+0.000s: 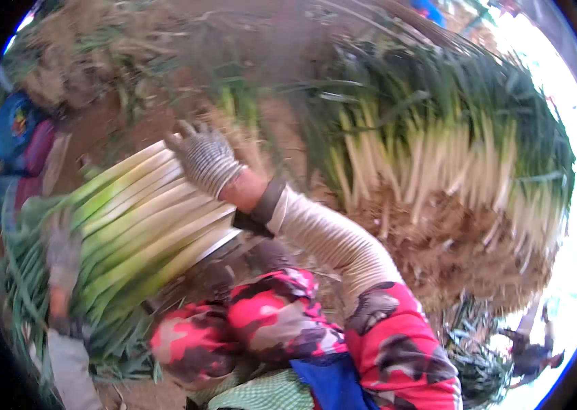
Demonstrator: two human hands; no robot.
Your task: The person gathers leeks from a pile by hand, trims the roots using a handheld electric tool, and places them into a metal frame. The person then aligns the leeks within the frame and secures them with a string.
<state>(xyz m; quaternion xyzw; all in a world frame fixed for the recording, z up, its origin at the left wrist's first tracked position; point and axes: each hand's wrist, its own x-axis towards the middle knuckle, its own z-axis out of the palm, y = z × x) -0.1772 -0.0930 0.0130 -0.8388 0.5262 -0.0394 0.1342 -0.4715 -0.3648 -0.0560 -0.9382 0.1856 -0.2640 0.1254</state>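
Observation:
A row of trimmed leeks [159, 219] lies side by side in front of me, white ends to the upper right and green leaves to the lower left. My right hand [206, 158], in a striped grey-white glove, rests at the white ends of the uppermost leeks. Its fingers are stretched and apart, with nothing gripped. On the left, my gloved left hand [63, 253] lies over the green leaves, fingers extended and somewhat blurred. A pale straight edge [223, 242] shows under the lower white ends.
A large heap of leeks [432, 150] with soil-covered roots stands to the right. A smaller leek bunch [237, 106] lies beyond my right hand. Dry leaf waste [83, 48] covers the far left, near blue and maroon bundles [19, 137]. Leafy greens [476, 355] lie at lower right.

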